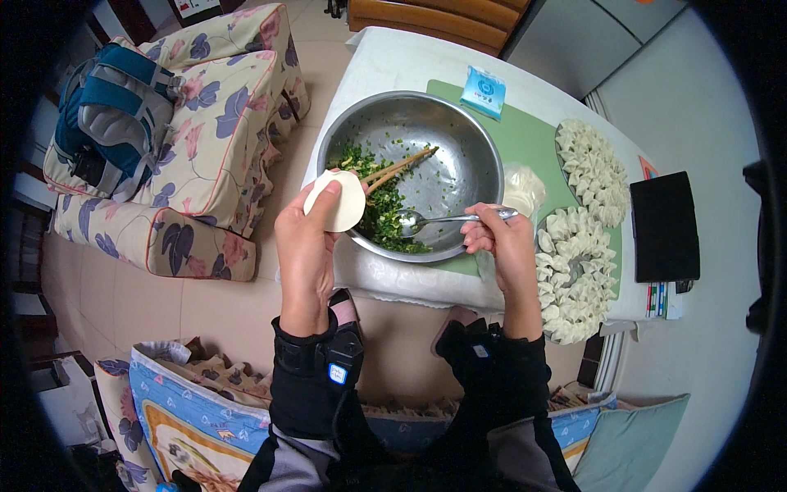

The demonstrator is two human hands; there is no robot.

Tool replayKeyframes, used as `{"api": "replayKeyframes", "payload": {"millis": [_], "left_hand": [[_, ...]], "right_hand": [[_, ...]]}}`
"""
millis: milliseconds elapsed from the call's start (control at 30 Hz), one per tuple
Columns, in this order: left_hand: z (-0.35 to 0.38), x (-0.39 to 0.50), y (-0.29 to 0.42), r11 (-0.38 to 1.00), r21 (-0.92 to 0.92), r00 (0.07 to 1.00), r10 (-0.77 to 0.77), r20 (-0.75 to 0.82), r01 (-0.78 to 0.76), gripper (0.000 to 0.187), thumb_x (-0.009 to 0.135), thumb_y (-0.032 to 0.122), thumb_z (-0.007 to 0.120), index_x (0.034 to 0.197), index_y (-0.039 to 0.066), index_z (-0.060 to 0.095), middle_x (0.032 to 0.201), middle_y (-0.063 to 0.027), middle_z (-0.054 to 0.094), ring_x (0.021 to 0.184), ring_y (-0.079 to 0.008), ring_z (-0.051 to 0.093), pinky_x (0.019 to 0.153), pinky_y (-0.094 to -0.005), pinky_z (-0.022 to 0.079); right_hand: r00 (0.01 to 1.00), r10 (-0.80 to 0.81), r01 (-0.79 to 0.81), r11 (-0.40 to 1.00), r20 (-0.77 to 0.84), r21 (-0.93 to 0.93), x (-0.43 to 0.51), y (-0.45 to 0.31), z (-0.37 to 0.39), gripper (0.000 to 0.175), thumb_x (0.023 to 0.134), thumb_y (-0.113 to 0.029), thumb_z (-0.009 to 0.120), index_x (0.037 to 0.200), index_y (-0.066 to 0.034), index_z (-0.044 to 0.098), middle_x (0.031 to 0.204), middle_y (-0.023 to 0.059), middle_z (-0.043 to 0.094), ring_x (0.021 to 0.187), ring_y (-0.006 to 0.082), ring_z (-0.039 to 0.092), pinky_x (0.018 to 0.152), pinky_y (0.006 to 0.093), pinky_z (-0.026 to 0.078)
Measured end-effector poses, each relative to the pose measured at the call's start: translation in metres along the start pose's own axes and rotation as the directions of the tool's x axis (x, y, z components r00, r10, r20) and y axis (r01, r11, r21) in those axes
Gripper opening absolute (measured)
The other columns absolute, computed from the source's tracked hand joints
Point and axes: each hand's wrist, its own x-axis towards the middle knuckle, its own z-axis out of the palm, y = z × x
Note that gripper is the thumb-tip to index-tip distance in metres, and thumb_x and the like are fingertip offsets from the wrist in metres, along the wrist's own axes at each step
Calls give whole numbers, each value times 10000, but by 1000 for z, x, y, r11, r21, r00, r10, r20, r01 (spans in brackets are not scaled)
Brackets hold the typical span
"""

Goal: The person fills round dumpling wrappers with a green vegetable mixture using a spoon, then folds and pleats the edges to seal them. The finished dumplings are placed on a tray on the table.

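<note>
A round dumpling wrapper (pixel 345 206) lies across the fingers of my left hand (pixel 309 237), pinned by the thumb, over the near left rim of a large steel bowl (pixel 461 132). My right hand (pixel 503 237) grips the handle of a metal spoon (pixel 439 218). The spoon's head touches chopped green filling (pixel 384 212), which is heaped in the left and near side of the bowl. Wooden chopsticks (pixel 403 165) rest in the bowl, their lower ends partly hidden by the wrapper and my left hand. A clear plastic bag of wrappers (pixel 522 187) sits right of the bowl.
Two trays of folded dumplings (pixel 593 172) (pixel 556 270) stand at the table's right, beside a black box-like object (pixel 665 227). A blue tissue packet (pixel 484 92) lies on the green mat (pixel 532 132). A floral sofa (pixel 215 111) holds a blue backpack (pixel 117 117).
</note>
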Motion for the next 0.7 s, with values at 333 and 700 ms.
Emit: {"api": "replayKeyframes", "payload": {"millis": [333,700], "left_hand": [[11,0,-19,734,-635,970,-207,131,242,359,980,90,506,1279,-96,437,1233,-235,554,1155,-327,569,1018,-423,467],[25,-10,-21,722,-624,952,-274,137,298,397,1033,226,385,1315,-50,426,1318,-189,527,1230,-314,513,1064,-491,409]], "right_hand": [[982,-156,169,977,-103,131,-19,-24,-4,236,956,-110,531,1011,103,614,784,174,660,594,156,628,543,233,524],[920,-386,370,914,-74,-169,-51,-27,34,255,982,-105,519,1057,112,629,844,168,673,688,177,662,645,273,555]]}}
